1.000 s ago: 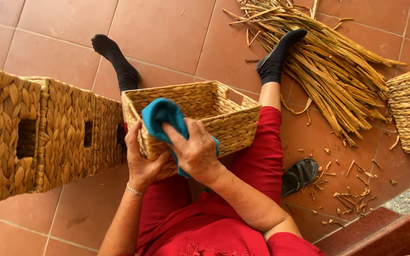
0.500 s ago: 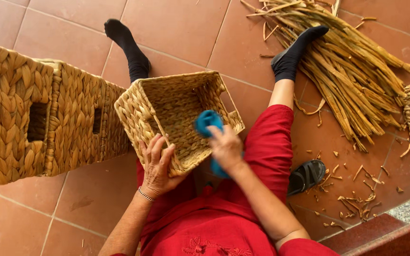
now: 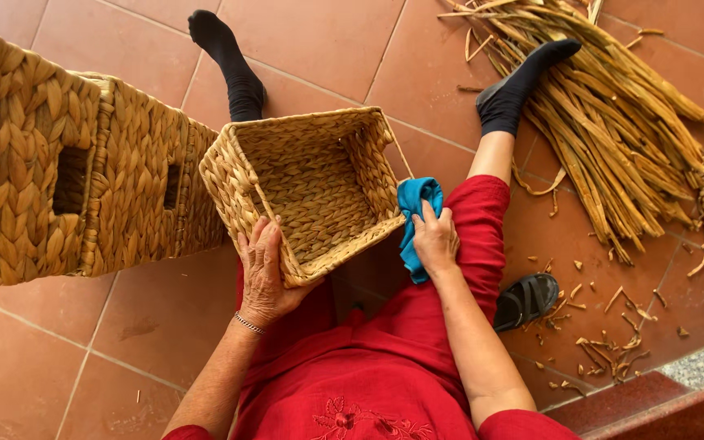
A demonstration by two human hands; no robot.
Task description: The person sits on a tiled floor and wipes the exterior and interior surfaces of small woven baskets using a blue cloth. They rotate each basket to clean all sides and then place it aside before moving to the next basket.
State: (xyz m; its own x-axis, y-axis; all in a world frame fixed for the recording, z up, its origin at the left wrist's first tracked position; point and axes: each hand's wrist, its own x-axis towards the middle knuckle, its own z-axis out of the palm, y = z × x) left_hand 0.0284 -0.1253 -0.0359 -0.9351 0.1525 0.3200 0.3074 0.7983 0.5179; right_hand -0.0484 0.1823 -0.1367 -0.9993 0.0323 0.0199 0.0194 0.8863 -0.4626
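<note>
left hand (image 3: pixel 264 273) clamps the near rim of the woven basket (image 3: pixel 307 187), fingers curled over the edge, mouth tipped up towards the camera, its longer side running left to right across the lap; right hand (image 3: pixel 436 239) sits just to the basket's right, fingers pinching the blue cloth (image 3: pixel 414 213) against the red-clad thigh, touching the basket's side; half a second ago the cloth was down inside the basket, now it's out beside the wall
</note>
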